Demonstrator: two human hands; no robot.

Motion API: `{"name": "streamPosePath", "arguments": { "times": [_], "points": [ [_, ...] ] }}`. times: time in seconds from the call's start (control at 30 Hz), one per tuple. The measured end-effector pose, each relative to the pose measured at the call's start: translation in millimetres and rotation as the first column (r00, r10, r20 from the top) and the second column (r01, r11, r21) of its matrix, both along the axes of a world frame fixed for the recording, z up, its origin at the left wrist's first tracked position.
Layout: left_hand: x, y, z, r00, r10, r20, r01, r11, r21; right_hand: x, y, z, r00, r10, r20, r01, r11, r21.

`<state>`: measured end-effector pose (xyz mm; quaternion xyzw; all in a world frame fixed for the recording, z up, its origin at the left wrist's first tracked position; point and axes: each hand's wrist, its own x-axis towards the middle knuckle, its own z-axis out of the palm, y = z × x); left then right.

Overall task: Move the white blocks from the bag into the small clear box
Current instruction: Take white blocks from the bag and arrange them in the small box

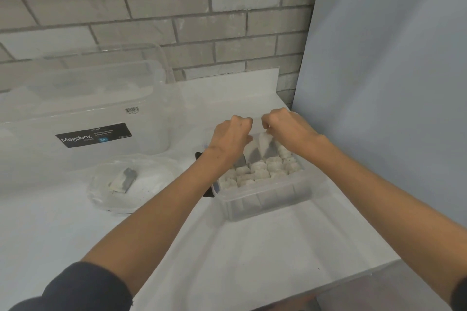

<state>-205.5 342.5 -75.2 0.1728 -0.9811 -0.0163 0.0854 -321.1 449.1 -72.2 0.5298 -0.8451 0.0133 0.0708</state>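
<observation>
While both forearms extend forward over the white counter (252, 247), the left hand (232, 136) and right hand (285, 129) meet above the far half of the small clear box (265, 199), knuckles up and fingers curled. Each pinches an upper edge of the clear bag (261, 145), which hangs between them just over the box. White blocks (257, 169) lie packed in rows inside the box. Left of the box sits a round clear lid (151, 192) bearing a small grey-white piece (123, 180), with a large clear tub (88, 108) behind the lid.
</observation>
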Motion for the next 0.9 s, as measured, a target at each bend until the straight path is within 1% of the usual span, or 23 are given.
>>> {"name": "streamPosePath", "arguments": {
  "times": [0.1,0.23,0.4,0.47,0.53,0.6,0.63,0.7,0.77,0.8,0.83,0.9],
  "points": [
    [6,-5,6,0.996,0.010,-0.088,-0.008,1.000,0.023,2,1,9,0.999,-0.013,0.035,0.015,0.998,-0.058],
    [21,-13,18,0.969,0.038,-0.244,-0.011,0.994,0.109,14,-1,28,0.996,-0.013,0.091,0.027,0.987,-0.160],
    [58,-34,37,0.932,0.117,-0.343,-0.036,0.972,0.234,53,-15,55,0.984,0.090,0.155,-0.042,0.957,-0.286],
    [81,-50,42,0.925,0.149,-0.350,-0.050,0.959,0.278,77,-28,64,0.968,0.141,0.206,-0.068,0.942,-0.328],
    [106,-69,44,0.931,0.194,-0.308,-0.092,0.944,0.317,103,-45,69,0.946,0.200,0.254,-0.100,0.929,-0.356],
    [132,-92,44,0.941,0.247,-0.230,-0.162,0.929,0.334,130,-64,72,0.915,0.256,0.312,-0.136,0.923,-0.359],
    [145,-102,44,0.945,0.272,-0.183,-0.195,0.915,0.354,143,-73,72,0.891,0.280,0.357,-0.148,0.923,-0.355],
    [170,-124,41,0.949,0.302,-0.086,-0.234,0.863,0.448,169,-93,68,0.823,0.315,0.473,-0.169,0.930,-0.326],
    [194,-140,36,0.957,0.285,0.059,-0.269,0.791,0.550,190,-113,57,0.728,0.310,0.612,-0.200,0.949,-0.243],
    [203,-148,31,0.957,0.255,0.138,-0.287,0.769,0.571,199,-123,49,0.685,0.291,0.668,-0.222,0.956,-0.190],
    [211,-155,25,0.953,0.227,0.203,-0.303,0.765,0.569,206,-132,40,0.660,0.266,0.703,-0.242,0.961,-0.136],
    [219,-168,7,0.930,0.221,0.295,-0.348,0.790,0.505,214,-151,19,0.666,0.204,0.718,-0.263,0.964,-0.030]
  ]
}}
